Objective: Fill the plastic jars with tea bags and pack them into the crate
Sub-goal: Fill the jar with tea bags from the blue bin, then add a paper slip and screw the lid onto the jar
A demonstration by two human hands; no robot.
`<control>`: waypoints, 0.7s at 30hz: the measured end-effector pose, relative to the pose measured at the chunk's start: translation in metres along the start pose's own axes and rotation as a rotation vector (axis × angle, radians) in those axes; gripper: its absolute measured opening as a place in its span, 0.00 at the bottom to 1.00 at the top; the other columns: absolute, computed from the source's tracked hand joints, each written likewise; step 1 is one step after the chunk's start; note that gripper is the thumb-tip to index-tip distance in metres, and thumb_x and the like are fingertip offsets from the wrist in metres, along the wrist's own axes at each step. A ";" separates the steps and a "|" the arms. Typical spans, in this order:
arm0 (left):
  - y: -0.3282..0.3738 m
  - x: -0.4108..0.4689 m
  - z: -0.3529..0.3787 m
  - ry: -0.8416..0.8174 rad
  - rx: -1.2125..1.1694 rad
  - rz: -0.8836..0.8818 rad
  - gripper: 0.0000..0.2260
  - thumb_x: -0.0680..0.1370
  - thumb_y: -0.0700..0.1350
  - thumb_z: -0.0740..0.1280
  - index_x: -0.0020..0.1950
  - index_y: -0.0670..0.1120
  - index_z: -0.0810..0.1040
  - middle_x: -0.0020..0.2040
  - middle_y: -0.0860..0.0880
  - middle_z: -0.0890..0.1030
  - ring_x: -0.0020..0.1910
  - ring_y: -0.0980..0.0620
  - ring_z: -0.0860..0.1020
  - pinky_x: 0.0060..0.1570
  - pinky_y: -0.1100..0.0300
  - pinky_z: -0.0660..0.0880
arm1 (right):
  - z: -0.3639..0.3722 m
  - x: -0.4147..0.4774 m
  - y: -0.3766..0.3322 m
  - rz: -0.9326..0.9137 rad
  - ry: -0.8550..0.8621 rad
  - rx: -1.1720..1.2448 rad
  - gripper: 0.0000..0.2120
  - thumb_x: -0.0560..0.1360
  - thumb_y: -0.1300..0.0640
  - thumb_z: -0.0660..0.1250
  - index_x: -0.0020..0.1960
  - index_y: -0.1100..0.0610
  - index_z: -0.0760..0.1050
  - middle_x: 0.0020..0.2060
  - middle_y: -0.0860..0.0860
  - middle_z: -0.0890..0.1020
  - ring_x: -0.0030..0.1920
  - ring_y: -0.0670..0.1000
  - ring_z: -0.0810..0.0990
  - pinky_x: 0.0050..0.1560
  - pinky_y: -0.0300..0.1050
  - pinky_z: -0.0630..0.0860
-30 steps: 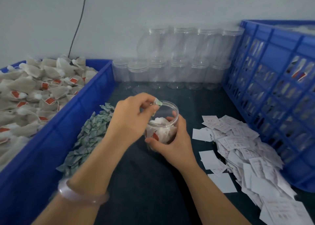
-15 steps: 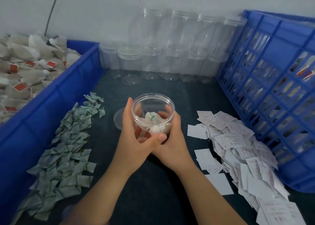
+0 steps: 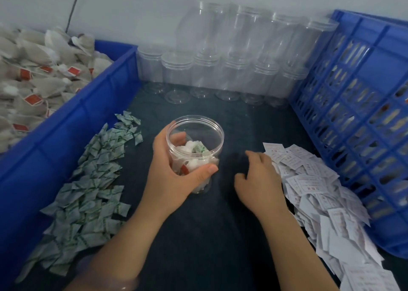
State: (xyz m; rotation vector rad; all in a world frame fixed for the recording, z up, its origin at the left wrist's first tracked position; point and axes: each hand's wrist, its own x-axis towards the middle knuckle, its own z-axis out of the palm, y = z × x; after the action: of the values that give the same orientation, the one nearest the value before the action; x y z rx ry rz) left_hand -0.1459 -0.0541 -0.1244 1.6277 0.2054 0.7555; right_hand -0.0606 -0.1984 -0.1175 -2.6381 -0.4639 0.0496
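Far left, a blue bin (image 3: 66, 132) sits heaped with loose tea bags (image 3: 33, 81), red tags showing among them. Just beside its wall, on the dark cloth (image 3: 198, 235), a long drift of small green-and-white sachets (image 3: 88, 180) runs toward the near edge. Centre now: the left hand (image 3: 174, 178) grips the open plastic jar (image 3: 196, 140), thumb curled across the near side, fingers wrapped round the far side and visible through the clear wall. The jar stands upright on the cloth, lid off, partly filled with tea bags (image 3: 194, 156), and one green-printed sachet lies on top. Behind it, against the wall, empty clear jars (image 3: 231, 65) stand stacked in two tiers. Moving right, the right hand (image 3: 258, 178) is down at the cloth, apart from the jar, its fingers loosely curled with nothing in their grasp, knuckles against the edge of a pile of white paper slips (image 3: 320, 191). Far right, the blue slatted crate (image 3: 364, 114) stands beside that pile, with pale shapes showing through its slots.
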 end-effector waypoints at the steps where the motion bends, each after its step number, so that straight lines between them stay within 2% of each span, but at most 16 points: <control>1: 0.000 0.000 0.000 0.000 -0.006 -0.006 0.39 0.58 0.53 0.79 0.64 0.63 0.64 0.62 0.54 0.74 0.56 0.65 0.77 0.47 0.74 0.73 | 0.002 0.001 0.000 -0.003 -0.002 -0.010 0.25 0.76 0.61 0.61 0.73 0.56 0.64 0.71 0.56 0.68 0.69 0.57 0.68 0.66 0.49 0.64; 4: 0.001 0.000 -0.001 -0.008 -0.008 -0.015 0.38 0.58 0.56 0.77 0.63 0.64 0.64 0.62 0.55 0.74 0.57 0.64 0.77 0.48 0.74 0.73 | 0.008 0.001 -0.002 -0.073 0.023 0.063 0.24 0.74 0.69 0.59 0.69 0.57 0.70 0.64 0.55 0.75 0.64 0.55 0.72 0.62 0.45 0.67; 9: 0.001 -0.001 -0.001 0.001 0.019 -0.019 0.40 0.57 0.53 0.79 0.66 0.58 0.65 0.62 0.54 0.74 0.56 0.65 0.77 0.47 0.74 0.73 | 0.011 0.000 -0.004 -0.162 0.081 0.161 0.27 0.71 0.76 0.57 0.66 0.60 0.74 0.65 0.54 0.73 0.64 0.53 0.72 0.59 0.34 0.63; 12: 0.001 -0.001 -0.001 -0.002 0.024 -0.020 0.38 0.60 0.48 0.78 0.65 0.59 0.65 0.62 0.54 0.74 0.56 0.66 0.76 0.47 0.75 0.73 | 0.011 0.002 0.000 -0.131 0.125 0.154 0.21 0.74 0.70 0.62 0.66 0.58 0.74 0.64 0.53 0.74 0.65 0.54 0.71 0.60 0.36 0.62; 15: 0.002 -0.001 -0.002 -0.007 0.023 -0.027 0.38 0.60 0.47 0.78 0.66 0.57 0.65 0.61 0.54 0.74 0.55 0.65 0.77 0.47 0.75 0.73 | 0.011 0.003 0.002 -0.025 0.140 -0.023 0.18 0.76 0.52 0.66 0.66 0.53 0.74 0.64 0.51 0.75 0.64 0.57 0.70 0.61 0.48 0.66; 16: 0.002 -0.001 -0.002 -0.010 0.022 -0.032 0.38 0.60 0.48 0.78 0.67 0.56 0.65 0.61 0.54 0.74 0.55 0.66 0.77 0.47 0.75 0.73 | 0.011 0.003 0.002 0.006 0.130 -0.042 0.19 0.76 0.49 0.66 0.65 0.53 0.74 0.63 0.51 0.76 0.63 0.57 0.70 0.61 0.49 0.66; 19: 0.004 -0.001 -0.001 -0.011 0.013 -0.040 0.40 0.60 0.50 0.81 0.68 0.52 0.65 0.61 0.55 0.74 0.54 0.67 0.77 0.45 0.75 0.73 | 0.010 0.004 0.002 0.012 0.131 0.015 0.19 0.77 0.49 0.66 0.65 0.54 0.74 0.62 0.53 0.77 0.63 0.56 0.70 0.59 0.47 0.65; 21: 0.005 -0.002 -0.001 -0.014 -0.004 -0.040 0.38 0.59 0.52 0.78 0.65 0.56 0.66 0.61 0.54 0.74 0.54 0.67 0.77 0.45 0.75 0.73 | 0.009 0.004 0.001 -0.027 0.128 0.044 0.18 0.77 0.53 0.66 0.66 0.55 0.74 0.62 0.53 0.77 0.62 0.55 0.71 0.59 0.46 0.66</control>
State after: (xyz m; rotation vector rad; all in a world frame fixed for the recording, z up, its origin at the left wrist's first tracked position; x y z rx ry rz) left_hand -0.1491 -0.0553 -0.1199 1.6202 0.2260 0.7139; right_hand -0.0576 -0.1942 -0.1263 -2.5722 -0.4493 -0.1157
